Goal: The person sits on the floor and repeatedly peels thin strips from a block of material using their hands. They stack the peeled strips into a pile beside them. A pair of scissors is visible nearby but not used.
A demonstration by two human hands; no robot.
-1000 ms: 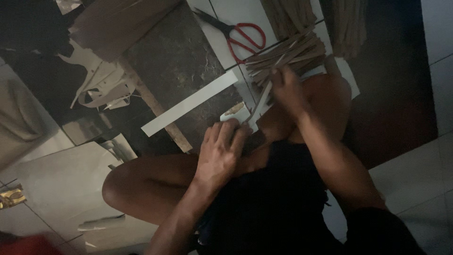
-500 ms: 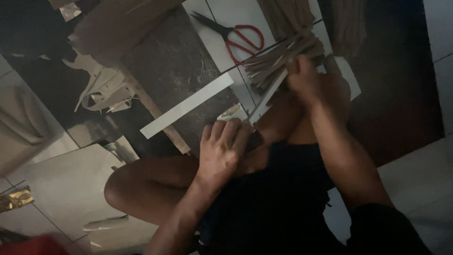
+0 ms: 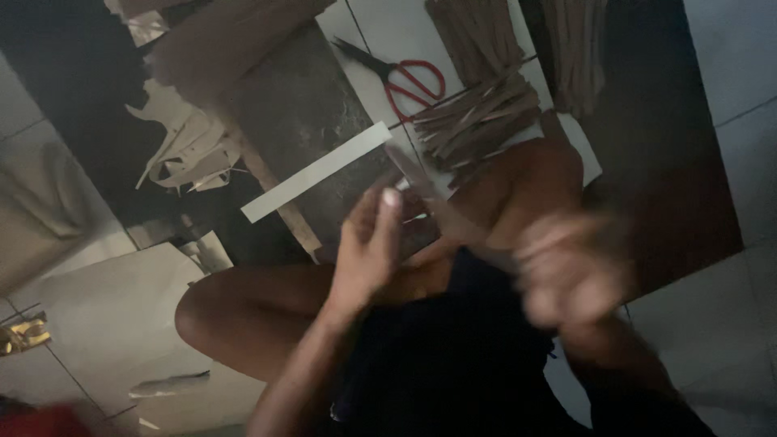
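Hands (image 3: 368, 243) on blurred cardboard strip (image 3: 437, 202)

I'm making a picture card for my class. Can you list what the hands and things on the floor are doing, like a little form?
left hand: raised, fingers spread, touching a thin brown strip
right hand: blurred, in motion, seems to grip the strip's lower end
pile of brown strips: on the tiled floor, beyond the knee
scissors: red handles, lying beside the pile
long white strip: on a dark board
paper scraps: left of the board
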